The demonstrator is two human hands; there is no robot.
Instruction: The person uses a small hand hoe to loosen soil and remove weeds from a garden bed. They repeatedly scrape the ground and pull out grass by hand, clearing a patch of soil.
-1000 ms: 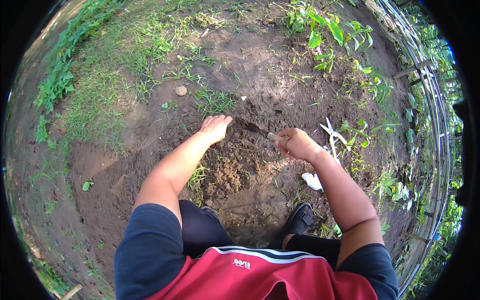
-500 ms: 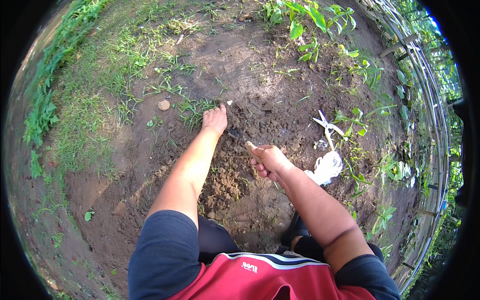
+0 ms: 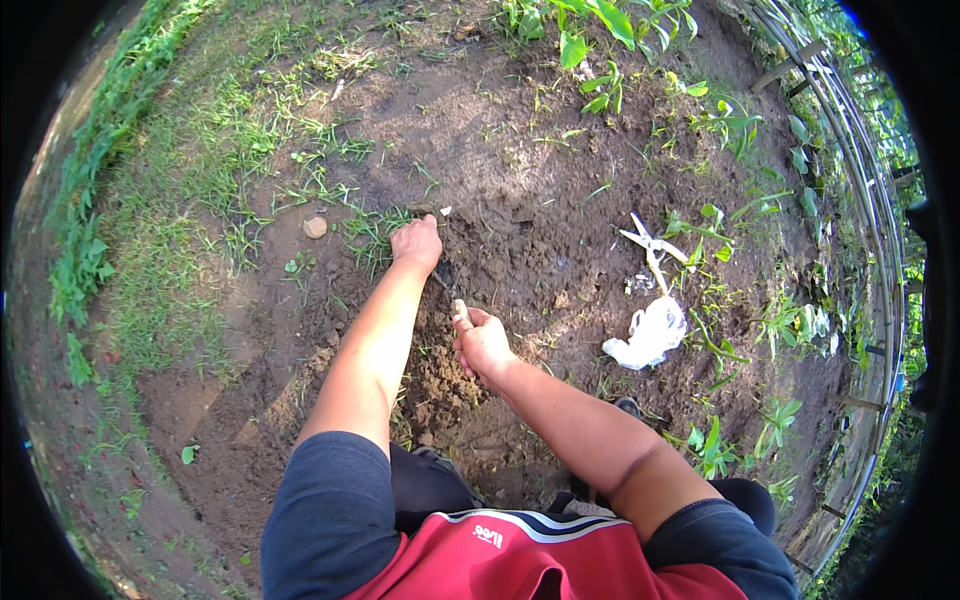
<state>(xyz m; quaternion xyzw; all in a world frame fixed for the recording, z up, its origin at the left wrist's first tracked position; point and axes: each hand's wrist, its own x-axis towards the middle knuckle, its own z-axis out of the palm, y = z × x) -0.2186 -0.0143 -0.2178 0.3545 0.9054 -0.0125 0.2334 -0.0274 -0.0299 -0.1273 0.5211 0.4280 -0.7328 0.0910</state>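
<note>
My right hand (image 3: 482, 345) is closed round the pale handle of a hand trowel (image 3: 457, 308). Its dark blade (image 3: 445, 273) points up and left into the loose soil, close to my left wrist. My left hand (image 3: 416, 242) reaches down to the ground just beyond the blade, beside a tuft of grass (image 3: 370, 235). Its fingers are curled, and whatever they grip is hidden behind the hand. Broken clods of brown soil (image 3: 445, 385) lie below the trowel, between my forearms.
To the right, white-handled scissors (image 3: 655, 243) lie open on the soil, above a crumpled white plastic bag (image 3: 650, 333). A round stone (image 3: 315, 227) sits left of the grass. Broad-leaved plants (image 3: 610, 25) grow at the far side, and a bamboo fence (image 3: 868, 200) runs along the right.
My right hand has moved left with the trowel, bringing its blade nearer my left wrist. The left hand stays low by the grass, and the whole view has shifted slightly.
</note>
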